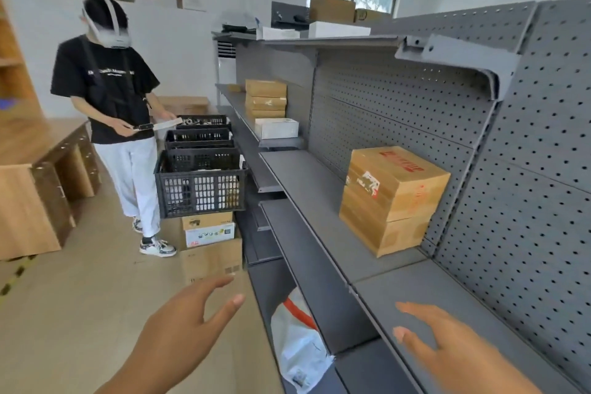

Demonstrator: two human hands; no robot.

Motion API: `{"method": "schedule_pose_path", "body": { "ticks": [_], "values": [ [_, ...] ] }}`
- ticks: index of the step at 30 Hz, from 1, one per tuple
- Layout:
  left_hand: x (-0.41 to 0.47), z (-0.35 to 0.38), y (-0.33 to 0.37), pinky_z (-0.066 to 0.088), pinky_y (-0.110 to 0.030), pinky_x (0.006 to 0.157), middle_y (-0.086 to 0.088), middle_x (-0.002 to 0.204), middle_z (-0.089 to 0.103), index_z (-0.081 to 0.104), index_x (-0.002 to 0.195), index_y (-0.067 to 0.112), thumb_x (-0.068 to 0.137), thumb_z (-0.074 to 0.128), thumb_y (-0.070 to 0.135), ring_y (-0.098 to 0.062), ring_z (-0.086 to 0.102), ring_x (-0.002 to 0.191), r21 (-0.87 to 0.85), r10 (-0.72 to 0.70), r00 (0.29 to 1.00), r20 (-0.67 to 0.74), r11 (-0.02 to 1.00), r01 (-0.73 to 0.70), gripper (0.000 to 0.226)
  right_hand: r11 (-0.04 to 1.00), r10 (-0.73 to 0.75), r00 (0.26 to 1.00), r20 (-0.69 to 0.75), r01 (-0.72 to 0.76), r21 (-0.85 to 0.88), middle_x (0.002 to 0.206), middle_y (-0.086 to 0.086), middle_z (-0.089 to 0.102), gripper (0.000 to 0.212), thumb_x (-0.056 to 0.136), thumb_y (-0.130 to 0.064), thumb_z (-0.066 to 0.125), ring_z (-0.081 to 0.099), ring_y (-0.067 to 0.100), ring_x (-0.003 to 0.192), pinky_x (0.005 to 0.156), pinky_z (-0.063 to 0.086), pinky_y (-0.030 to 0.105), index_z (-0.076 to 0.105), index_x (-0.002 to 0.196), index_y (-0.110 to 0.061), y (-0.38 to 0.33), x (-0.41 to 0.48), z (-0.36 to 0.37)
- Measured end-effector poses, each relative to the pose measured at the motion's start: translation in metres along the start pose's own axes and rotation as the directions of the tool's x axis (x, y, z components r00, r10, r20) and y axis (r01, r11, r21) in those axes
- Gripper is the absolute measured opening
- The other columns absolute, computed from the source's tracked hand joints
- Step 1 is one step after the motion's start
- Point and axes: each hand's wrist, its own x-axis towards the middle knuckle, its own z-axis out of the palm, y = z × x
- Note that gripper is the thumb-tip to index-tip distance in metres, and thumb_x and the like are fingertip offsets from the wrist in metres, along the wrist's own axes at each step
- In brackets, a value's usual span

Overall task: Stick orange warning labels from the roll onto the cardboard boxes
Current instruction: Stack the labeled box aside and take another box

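At the near end of the grey shelf (307, 189): right hand (447, 345) above it, fingers spread, empty. Left hand (188, 323) off its front edge, fingers relaxed, empty. Cardboard boxes (396, 195) sit farther along.

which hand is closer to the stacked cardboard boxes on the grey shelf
Right. The right hand hovers open over the same shelf, on the near side of the cardboard boxes; the left hand is off the shelf, over the aisle floor.
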Motion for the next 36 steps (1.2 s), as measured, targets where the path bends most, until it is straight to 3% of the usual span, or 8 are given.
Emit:
{"method": "schedule_pose_path", "body": {
  "ticks": [2, 8, 13, 16, 18, 23, 28, 36],
  "values": [
    [0.023, -0.003, -0.008, 0.041, -0.025, 0.087, 0.033, 0.119, 0.048, 0.051, 0.132, 0.053, 0.088, 0.043, 0.074, -0.003, 0.056, 0.097, -0.006, 0.029, 0.999, 0.033, 1.0, -0.029, 0.049, 0.999, 0.041, 0.999, -0.002, -0.041, 0.009, 0.137, -0.035, 0.03, 0.108, 0.047, -0.096, 0.016, 0.035, 0.004, 0.144, 0.12, 0.03, 0.045, 0.034, 0.144, -0.053, -0.013, 0.018, 0.005],
    [0.097, -0.013, -0.026, 0.042, -0.024, 0.097, 0.034, 0.133, 0.053, 0.05, 0.133, 0.052, 0.088, 0.04, 0.074, 0.002, 0.052, 0.124, -0.019, 0.112, 0.991, 0.073, 0.994, -0.111, 0.051, 0.99, 0.136, 0.991, 0.019, -0.136, 0.028, 0.154, -0.024, 0.033, 0.123, 0.036, -0.096, 0.014, 0.038, 0.005, 0.141, 0.119, 0.033, 0.041, 0.033, 0.147, -0.049, -0.058, 0.063, 0.001],
    [0.158, -0.005, -0.036, 0.045, -0.025, 0.094, 0.035, 0.132, 0.055, 0.049, 0.134, 0.053, 0.089, 0.04, 0.076, 0.004, 0.06, 0.109, -0.048, 0.138, 0.987, 0.081, 0.99, -0.135, 0.051, 0.988, 0.123, 0.992, -0.017, -0.121, 0.092, 0.143, -0.031, 0.038, 0.063, 0.083, -0.08, 0.036, 0.058, -0.001, 0.107, 0.108, 0.045, 0.033, 0.032, 0.141, -0.056, -0.085, 0.111, -0.005],
    [0.197, 0.006, -0.04, 0.042, -0.023, 0.093, 0.036, 0.133, 0.053, 0.049, 0.134, 0.051, 0.087, 0.039, 0.078, 0.004, 0.054, 0.124, -0.05, 0.154, 0.984, 0.086, 0.987, -0.15, 0.055, 0.988, 0.133, 0.99, -0.038, -0.13, 0.084, 0.133, -0.031, 0.041, 0.068, 0.078, -0.084, 0.032, 0.059, -0.003, 0.077, 0.091, 0.048, 0.02, 0.033, 0.14, -0.055, -0.097, 0.142, -0.012],
    [0.221, 0.013, -0.038, 0.043, -0.023, 0.096, 0.037, 0.131, 0.053, 0.05, 0.135, 0.05, 0.086, 0.038, 0.079, 0.004, 0.052, 0.127, -0.057, 0.16, 0.983, 0.09, 0.986, -0.155, 0.058, 0.992, 0.111, 0.994, -0.012, -0.11, 0.06, 0.138, -0.033, 0.036, 0.096, 0.05, -0.094, 0.019, 0.053, -0.008, 0.085, 0.101, 0.046, 0.029, 0.031, 0.139, -0.059, -0.098, 0.164, -0.018],
    [0.273, 0.024, -0.022, 0.038, -0.021, 0.088, 0.036, 0.13, 0.053, 0.05, 0.136, 0.048, 0.091, 0.041, 0.072, 0.003, 0.054, 0.12, -0.046, 0.2, 0.974, 0.109, 0.98, -0.196, 0.051, 0.992, 0.095, 0.992, -0.081, -0.087, 0.093, 0.147, -0.029, 0.033, 0.057, 0.094, -0.067, 0.04, 0.045, -0.005, 0.098, 0.109, 0.041, 0.032, 0.031, 0.148, -0.049, -0.099, 0.202, -0.028],
    [0.326, 0.04, 0.001, 0.042, -0.024, 0.093, 0.03, 0.133, 0.057, 0.052, 0.137, 0.045, 0.088, 0.039, 0.074, 0.0, 0.056, 0.119, -0.102, 0.261, 0.951, 0.167, 0.964, -0.247, 0.058, 0.99, 0.122, 0.99, -0.072, -0.117, 0.076, 0.154, -0.03, 0.03, 0.077, 0.077, -0.083, 0.032, 0.042, 0.0, 0.136, 0.116, 0.036, 0.041, 0.032, 0.148, -0.051, -0.097, 0.223, -0.039],
    [0.427, 0.078, 0.039, 0.043, -0.031, 0.105, 0.034, 0.133, 0.055, 0.051, 0.136, 0.048, 0.082, 0.034, 0.081, 0.002, 0.054, 0.123, -0.199, 0.4, 0.861, 0.314, 0.914, -0.353, 0.066, 0.958, 0.273, 0.953, -0.134, -0.257, 0.128, 0.148, -0.037, 0.033, 0.071, 0.083, -0.081, 0.033, 0.041, -0.004, 0.137, 0.117, 0.034, 0.033, 0.034, 0.147, -0.05, -0.105, 0.251, -0.046]
  ]
}}
